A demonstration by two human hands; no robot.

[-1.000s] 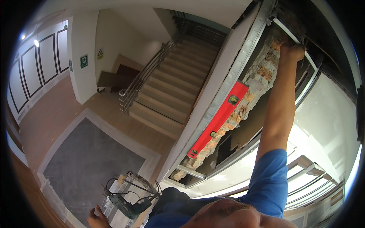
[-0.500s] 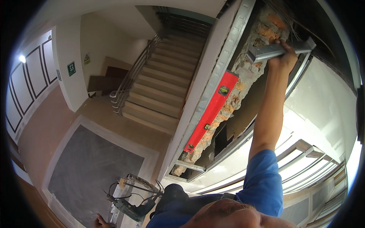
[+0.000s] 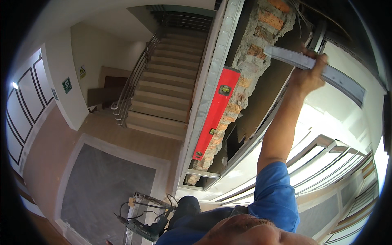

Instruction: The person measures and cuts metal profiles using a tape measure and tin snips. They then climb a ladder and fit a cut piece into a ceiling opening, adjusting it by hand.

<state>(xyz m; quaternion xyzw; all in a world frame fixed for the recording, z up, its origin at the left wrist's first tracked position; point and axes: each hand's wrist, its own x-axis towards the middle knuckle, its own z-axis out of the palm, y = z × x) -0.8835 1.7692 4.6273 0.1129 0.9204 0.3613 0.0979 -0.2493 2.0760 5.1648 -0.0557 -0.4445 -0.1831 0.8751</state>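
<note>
My right hand (image 3: 310,75) is raised at the upper right, its fingers wrapped round a short grey metal channel (image 3: 341,81). One end of the channel reaches toward the exposed brickwork (image 3: 249,69), and the other points out to the right. A red spirit level (image 3: 215,114) with several vials rests along the metal stud (image 3: 222,53), left of the bricks. Of my left hand (image 3: 108,242) only a fingertip shows at the lower edge; the rest is out of the picture. Right of it, a green corded power drill (image 3: 145,229) is near my body, low down.
Metal framing with a short crosspiece (image 3: 203,174) edges the opening beside the bricks. Loose wires (image 3: 300,16) hang at its top. Stairs (image 3: 167,81) with a metal handrail (image 3: 139,69) rise at the back. Below lies a grey floor panel (image 3: 106,183) with a pale border.
My right hand has swung the channel so it now slants down to the right, its right end lower and farther out. My left hand has dropped almost out of the picture.
</note>
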